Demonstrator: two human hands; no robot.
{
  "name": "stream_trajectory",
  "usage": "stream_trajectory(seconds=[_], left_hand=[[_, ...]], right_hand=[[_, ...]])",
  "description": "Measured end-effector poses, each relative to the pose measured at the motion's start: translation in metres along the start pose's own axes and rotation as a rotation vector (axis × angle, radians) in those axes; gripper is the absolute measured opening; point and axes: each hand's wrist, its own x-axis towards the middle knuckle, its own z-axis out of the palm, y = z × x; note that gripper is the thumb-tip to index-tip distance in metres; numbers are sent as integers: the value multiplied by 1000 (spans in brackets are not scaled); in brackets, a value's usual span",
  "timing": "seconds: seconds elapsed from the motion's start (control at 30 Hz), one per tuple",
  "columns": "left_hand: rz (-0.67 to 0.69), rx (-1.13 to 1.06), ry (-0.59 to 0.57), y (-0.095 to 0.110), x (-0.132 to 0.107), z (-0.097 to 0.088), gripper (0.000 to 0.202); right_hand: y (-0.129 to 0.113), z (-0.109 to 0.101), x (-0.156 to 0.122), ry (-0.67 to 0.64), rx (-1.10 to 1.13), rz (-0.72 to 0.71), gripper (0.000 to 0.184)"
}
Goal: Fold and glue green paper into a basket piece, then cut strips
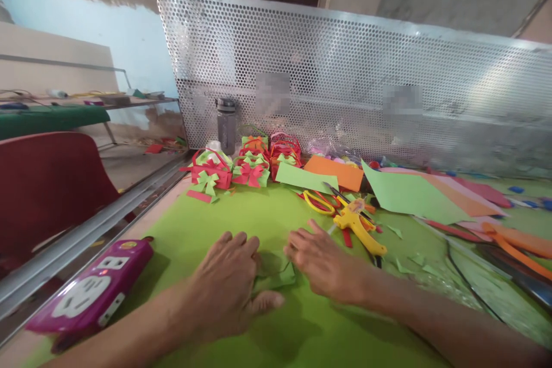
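A small folded piece of green paper (276,276) lies between my two hands, low over the green work surface, and its colour nearly blends in. My left hand (230,276) has its bent fingers at the paper's left side, with the thumb stretched out along the near edge. At the opposite side my right hand (321,261) is closed, its fingertips against the paper's edge. Part of the paper is hidden behind the fingers. Just beyond my right hand lie a yellow glue gun (360,227) and yellow-handled scissors (319,202).
Several small red and green paper bags with bows (252,173) stand at the back beside a grey bottle (226,126). A purple power strip (97,287) lies at left. Coloured paper sheets (409,192) and scraps spread rightward. A perforated metal panel (336,63) rises behind.
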Motion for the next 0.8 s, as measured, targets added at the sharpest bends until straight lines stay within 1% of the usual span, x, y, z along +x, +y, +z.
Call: stream_trajectory(seconds=[0.07,0.1,0.17,0.2,0.27,0.33,0.37,0.47,0.6,0.7,0.8], left_hand=[[2,-19,-20,-3,-1,-8,57],[6,-30,-41,-5,-2,-12,56],[25,-53,-72,-6,-1,-17,54],[31,-63,-74,-7,-1,-17,53],[-3,-71,-45,-8,3,-15,48],[-85,-75,-6,-10,9,-9,39],[-123,-82,3,-11,13,-5,36],[-151,-114,4,-16,22,5,29],[-191,-154,26,-18,26,9,6],[-205,-167,32,-16,25,10,4],[-218,-172,27,-14,25,12,5]], right_hand=[[6,-4,4,-53,101,54,11],[9,-5,7,-59,138,89,14],[11,-6,14,-37,185,168,31],[10,-5,16,-20,197,200,35],[6,-4,19,12,226,255,31],[1,-2,19,35,255,282,24],[-1,-1,17,44,268,285,22],[-5,2,13,64,294,275,19],[-6,7,10,75,299,249,15],[-8,5,10,52,276,230,13],[-11,-1,9,11,262,200,9]])
